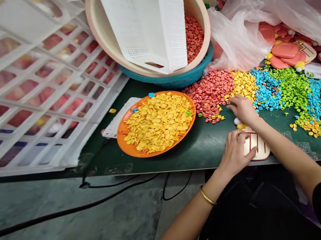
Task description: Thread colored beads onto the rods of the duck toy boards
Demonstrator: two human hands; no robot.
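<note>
A cream oval piece with red-edged slots (258, 147) lies at the table's front edge. My left hand (235, 152) holds it at its left side, fingers curved and thumb apart over its face. Beyond it my right hand (242, 109) is at the small parts, fingers bent down and drawn together; whatever is between the fingertips is hidden. Just below that hand sit a white ball (236, 121) and a yellow round piece (241, 126), partly covered. The nearest heaps are small red parts (212, 89) and small yellow parts (244, 84).
An orange plate (123, 144) of yellow discs stands left. Blue parts (266, 87) and green parts (292, 85) lie right. Behind are a cream basin (94, 21) holding a white basket (145, 25), and a plastic bag (245, 37) with coral ovals (285, 50). White crates (31, 95) stand far left.
</note>
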